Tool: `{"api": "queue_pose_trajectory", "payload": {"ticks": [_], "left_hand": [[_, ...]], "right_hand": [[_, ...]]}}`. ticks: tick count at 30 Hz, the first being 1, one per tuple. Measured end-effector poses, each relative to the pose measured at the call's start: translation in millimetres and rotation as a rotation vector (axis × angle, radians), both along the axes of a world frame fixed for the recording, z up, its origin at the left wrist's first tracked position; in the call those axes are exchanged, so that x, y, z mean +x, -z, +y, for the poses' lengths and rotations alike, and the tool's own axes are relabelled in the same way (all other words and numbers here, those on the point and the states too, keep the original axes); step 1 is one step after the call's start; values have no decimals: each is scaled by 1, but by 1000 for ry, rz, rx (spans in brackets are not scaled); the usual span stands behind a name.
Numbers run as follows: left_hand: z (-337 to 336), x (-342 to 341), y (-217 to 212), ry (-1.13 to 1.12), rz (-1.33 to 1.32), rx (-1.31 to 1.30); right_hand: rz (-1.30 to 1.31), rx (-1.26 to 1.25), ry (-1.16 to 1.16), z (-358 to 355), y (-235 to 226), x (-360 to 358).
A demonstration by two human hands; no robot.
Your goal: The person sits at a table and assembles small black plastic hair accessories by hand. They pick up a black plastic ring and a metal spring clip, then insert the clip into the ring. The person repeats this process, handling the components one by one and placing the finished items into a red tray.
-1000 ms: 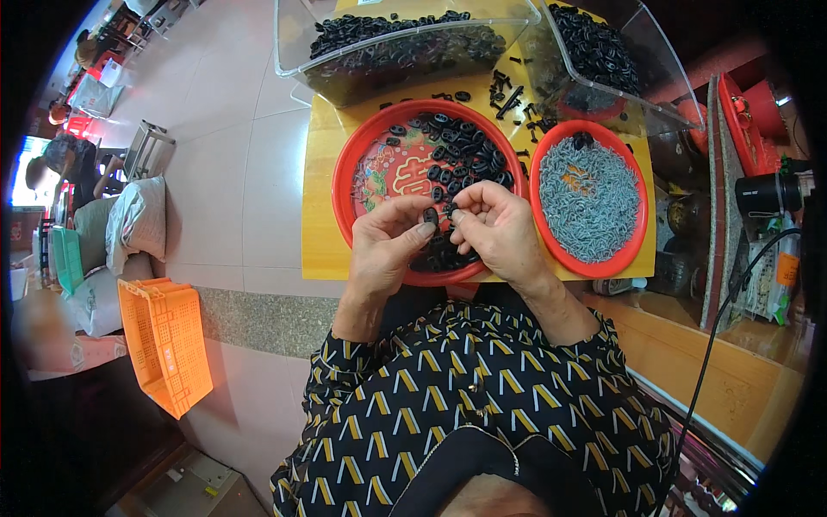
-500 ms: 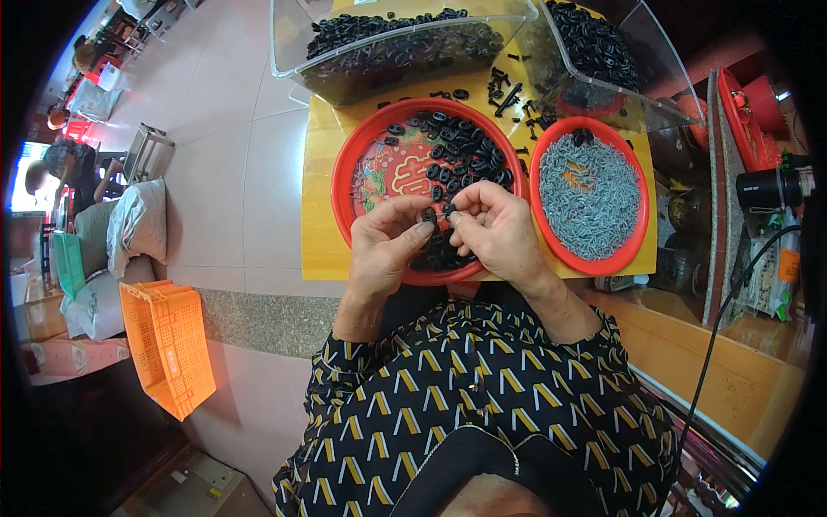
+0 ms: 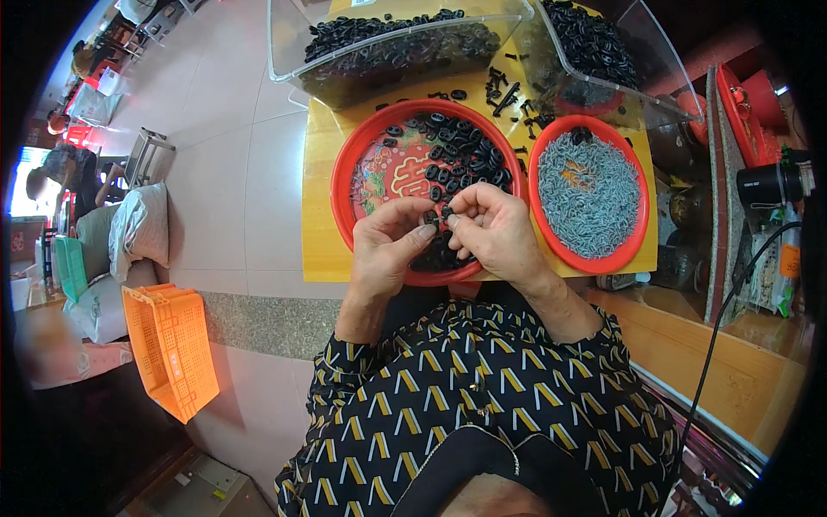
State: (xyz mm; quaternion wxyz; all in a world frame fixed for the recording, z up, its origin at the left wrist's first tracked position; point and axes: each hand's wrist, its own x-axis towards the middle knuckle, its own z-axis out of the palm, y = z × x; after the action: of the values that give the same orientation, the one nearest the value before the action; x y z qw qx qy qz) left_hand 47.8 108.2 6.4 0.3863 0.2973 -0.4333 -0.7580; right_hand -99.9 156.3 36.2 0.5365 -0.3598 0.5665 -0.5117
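My left hand (image 3: 389, 250) and my right hand (image 3: 492, 229) meet fingertip to fingertip over the near rim of a red round tray (image 3: 362, 159). Between the fingertips I pinch small black ring-shaped parts (image 3: 438, 214); each hand grips one. The tray holds a pile of the same black rings (image 3: 461, 146) on its right half. A second red tray (image 3: 541, 146) to the right is filled with small grey screws (image 3: 590, 194).
Both trays rest on a yellow board (image 3: 317, 233). Two clear plastic bins of black parts stand behind them, one (image 3: 388, 43) at the back and another (image 3: 603, 52) at the back right. An orange crate (image 3: 168, 349) lies on the tiled floor to the left.
My hands stay over the tray's near edge; the fingers have shifted slightly as they work the small black parts together.
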Motion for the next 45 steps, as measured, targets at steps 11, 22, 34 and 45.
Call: {"api": "queue_pose_trajectory", "payload": {"ticks": [11, 22, 34, 45], "left_hand": [[9, -11, 7, -120, 18, 124], [5, 6, 7, 26, 58, 62], [7, 7, 1, -32, 43, 28], [9, 8, 0, -48, -79, -63]], "right_hand": [[-416, -83, 155, -6, 8, 6], [-345, -71, 67, -6, 3, 0], [-29, -9, 1, 3, -4, 2], [-6, 8, -15, 5, -5, 2]]}}
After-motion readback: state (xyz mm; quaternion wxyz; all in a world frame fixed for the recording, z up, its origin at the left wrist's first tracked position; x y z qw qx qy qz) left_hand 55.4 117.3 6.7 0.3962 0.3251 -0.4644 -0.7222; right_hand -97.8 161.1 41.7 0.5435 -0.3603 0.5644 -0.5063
